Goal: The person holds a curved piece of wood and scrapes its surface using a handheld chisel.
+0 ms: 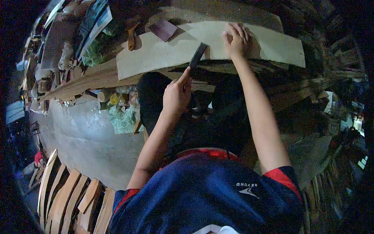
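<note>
Dim workshop around us, curved wood pieces [66, 195] well off to the left of our pale board [173, 52]. Brown sheet [163, 30] sits at the board's far edge. Our left hand [178, 93], just off its near edge, is wrapped round a dark bar [198, 54] reaching over the board. Our right hand [237, 41], fingers loosely bent with nothing visible in them, is at its right half.

Two hands [176, 96], one dark bar [198, 55], one whitish board [163, 54] and one brownish sheet [164, 30] show.

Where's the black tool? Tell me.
In the head view's upper middle, the black tool is in the left hand, its tip over the board, left of the right hand.
</note>
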A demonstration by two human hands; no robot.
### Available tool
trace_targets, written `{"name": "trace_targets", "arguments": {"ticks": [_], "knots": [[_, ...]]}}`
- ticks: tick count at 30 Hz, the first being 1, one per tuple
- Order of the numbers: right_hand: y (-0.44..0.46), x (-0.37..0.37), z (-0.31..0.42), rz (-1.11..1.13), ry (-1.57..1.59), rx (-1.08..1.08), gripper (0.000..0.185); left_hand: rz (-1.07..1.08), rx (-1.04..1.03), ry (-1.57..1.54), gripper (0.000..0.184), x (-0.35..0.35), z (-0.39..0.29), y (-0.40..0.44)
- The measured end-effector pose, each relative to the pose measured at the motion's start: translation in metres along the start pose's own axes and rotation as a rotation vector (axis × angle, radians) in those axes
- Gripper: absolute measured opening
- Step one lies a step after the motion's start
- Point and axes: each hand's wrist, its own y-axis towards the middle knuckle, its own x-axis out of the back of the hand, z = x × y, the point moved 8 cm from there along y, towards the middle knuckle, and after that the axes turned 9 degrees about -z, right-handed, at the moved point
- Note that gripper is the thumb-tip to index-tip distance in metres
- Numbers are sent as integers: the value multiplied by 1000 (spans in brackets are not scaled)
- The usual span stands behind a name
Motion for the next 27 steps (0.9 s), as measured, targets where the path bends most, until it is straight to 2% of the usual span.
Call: {"name": "trace_targets", "arguments": {"ticks": [2,5,8,10,14,17,20,22,27], "knots": [[7,8,8,-25,-81,36,36,-35,-18,-17,34,2,-4,3],[1,6,9,41,-54,-6,33,-66,-56,-106,33,-9,-3,16],[4,6,4,-23,70,-47,33,-68,-69,-179,32,-15,-5,27],[4,2,2,35,-42,1,38,-91,-105,-162,32,-11,-7,25],[2,0,0,13,-65,27,38,-59,-117,-76,33,6,-8,5],[4,3,5,7,-55,-30,37,21,-64,50,36,0,-4,0],[0,0,0,30,56,-85,36,-3,-132,37,42,-4,-21,9],[2,-3,-4,-3,37,-5,33,12,-127,74,42,-6,-24,10],[2,3,4,42,-60,22,34,124,-64,137,42,-6,-16,0]]}}
